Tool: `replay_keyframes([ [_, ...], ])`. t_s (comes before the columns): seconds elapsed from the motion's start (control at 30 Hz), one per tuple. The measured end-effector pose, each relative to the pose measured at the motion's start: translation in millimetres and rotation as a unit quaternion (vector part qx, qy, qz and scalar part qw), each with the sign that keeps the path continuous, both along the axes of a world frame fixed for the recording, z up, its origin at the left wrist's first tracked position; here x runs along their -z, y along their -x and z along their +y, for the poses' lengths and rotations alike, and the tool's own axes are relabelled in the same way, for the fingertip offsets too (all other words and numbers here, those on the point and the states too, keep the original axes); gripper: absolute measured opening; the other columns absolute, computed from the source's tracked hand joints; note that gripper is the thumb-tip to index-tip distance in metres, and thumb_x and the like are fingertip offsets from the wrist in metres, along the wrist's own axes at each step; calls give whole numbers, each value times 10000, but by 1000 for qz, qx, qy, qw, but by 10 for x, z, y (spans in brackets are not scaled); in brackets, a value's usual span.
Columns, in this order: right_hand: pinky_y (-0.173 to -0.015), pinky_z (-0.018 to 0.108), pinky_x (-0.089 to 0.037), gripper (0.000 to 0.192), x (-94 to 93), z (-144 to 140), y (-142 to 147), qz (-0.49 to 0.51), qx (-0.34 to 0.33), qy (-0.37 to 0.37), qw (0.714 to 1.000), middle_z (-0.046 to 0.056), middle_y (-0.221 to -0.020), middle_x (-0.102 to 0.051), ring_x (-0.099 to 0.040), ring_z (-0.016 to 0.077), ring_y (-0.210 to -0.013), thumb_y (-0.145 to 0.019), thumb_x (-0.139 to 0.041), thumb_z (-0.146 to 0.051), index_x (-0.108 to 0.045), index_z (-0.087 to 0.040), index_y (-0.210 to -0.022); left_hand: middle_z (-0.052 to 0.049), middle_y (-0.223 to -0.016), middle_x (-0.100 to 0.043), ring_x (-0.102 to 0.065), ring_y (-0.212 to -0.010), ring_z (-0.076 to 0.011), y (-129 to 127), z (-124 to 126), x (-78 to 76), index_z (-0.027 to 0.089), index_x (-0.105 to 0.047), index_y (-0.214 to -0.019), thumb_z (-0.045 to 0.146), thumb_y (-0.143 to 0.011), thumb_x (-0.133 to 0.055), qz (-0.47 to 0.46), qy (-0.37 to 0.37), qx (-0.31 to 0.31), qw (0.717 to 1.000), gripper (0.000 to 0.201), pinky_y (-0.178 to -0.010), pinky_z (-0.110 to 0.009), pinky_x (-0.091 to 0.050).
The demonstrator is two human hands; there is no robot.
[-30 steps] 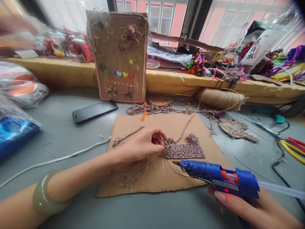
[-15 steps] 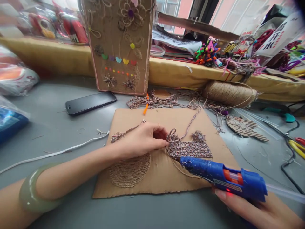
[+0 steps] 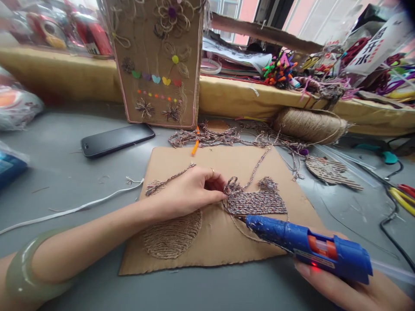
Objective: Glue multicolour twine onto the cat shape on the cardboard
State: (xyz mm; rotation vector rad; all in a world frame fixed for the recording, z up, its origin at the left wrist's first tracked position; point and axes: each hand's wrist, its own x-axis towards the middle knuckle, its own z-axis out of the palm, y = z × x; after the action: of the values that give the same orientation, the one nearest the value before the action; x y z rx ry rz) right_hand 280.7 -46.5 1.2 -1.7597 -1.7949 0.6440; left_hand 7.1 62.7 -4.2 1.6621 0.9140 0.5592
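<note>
A sheet of brown cardboard lies on the grey table in front of me. Glued on its right half is a patch of multicoloured braided cord in tight rows. My left hand pinches the cord at the patch's left edge, thumb against fingertips. My right hand is wrapped around a blue hot glue gun with a small red light. Its nozzle is at the patch's lower left edge. A thin cord loops below the patch, partly behind the gun. Left of it, a rounded twine patch sits partly under my left wrist.
A phone lies at the left, near a white cord. Behind stands a decorated cardboard panel. Loose braided cord and a twine spool lie at the back. Scissors and a black cable are at the right.
The view has shifted slightly, so most things sit further left. The glue gun has moved a little right relative to the cord patch. My left hand keeps its pinch.
</note>
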Motion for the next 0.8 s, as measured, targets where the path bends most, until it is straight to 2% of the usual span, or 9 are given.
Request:
replay_keyframes([
  [0.1, -699, 380, -591, 442, -16, -53, 80, 16, 46, 1, 999, -32, -870, -726, -657, 259, -643, -547, -677, -626, -704, -411, -932, 26, -740, -634, -571, -698, -104, -4, 2, -11, 159, -633, -808, 226, -773, -618, 1, 1, 0, 1000, 77, -647, -221, -425],
  [0.17, -751, 413, -574, 457, -9, -97, 111, 28, 98, 8, 995, -38, -887, -718, -642, 275, -681, -535, -658, -667, -693, -416, -915, 30, -719, -625, -561, -678, -100, -9, 1, -24, 157, -630, -797, 229, -773, -621, 5, 4, 0, 1000, 77, -630, -218, -417],
  [0.23, -793, 424, -556, 446, 7, -136, 113, 35, 116, 18, 992, -36, -878, -711, -641, 298, -759, -536, -668, -647, -682, -417, -918, 36, -701, -616, -551, -661, -93, -13, -1, -35, 158, -626, -787, 224, -774, -621, 7, 4, -1, 1000, 67, -613, -212, -406],
  [0.43, -815, 454, -542, 440, 34, -184, 29, 38, 134, 48, 989, 4, -923, -704, -629, 351, -880, -549, -666, -610, -675, -360, -911, 36, -706, -612, -546, -669, -96, -7, -12, -46, 160, -622, -786, 231, -785, -615, 20, 4, -1, 1000, 71, -616, -216, -404],
  [0.7, -718, 408, -577, 424, -16, -206, -90, 11, 156, 59, 986, -3, -812, -703, -655, 314, -797, -537, -669, -623, -643, -341, -852, 31, -718, -613, -544, -675, -93, -22, -32, -62, 158, -625, -793, 257, -790, -617, 40, 14, -14, 999, 99, -618, -209, -409],
  [0.8, -659, 378, -600, 392, 20, -211, -227, 31, 123, 94, 988, -6, -753, -710, -677, 304, -737, -551, -696, -563, -653, -343, -873, 33, -717, -614, -542, -664, -92, -19, -32, -56, 167, -625, -793, 262, -789, -616, 50, 10, -22, 998, 95, -605, -206, -409],
])
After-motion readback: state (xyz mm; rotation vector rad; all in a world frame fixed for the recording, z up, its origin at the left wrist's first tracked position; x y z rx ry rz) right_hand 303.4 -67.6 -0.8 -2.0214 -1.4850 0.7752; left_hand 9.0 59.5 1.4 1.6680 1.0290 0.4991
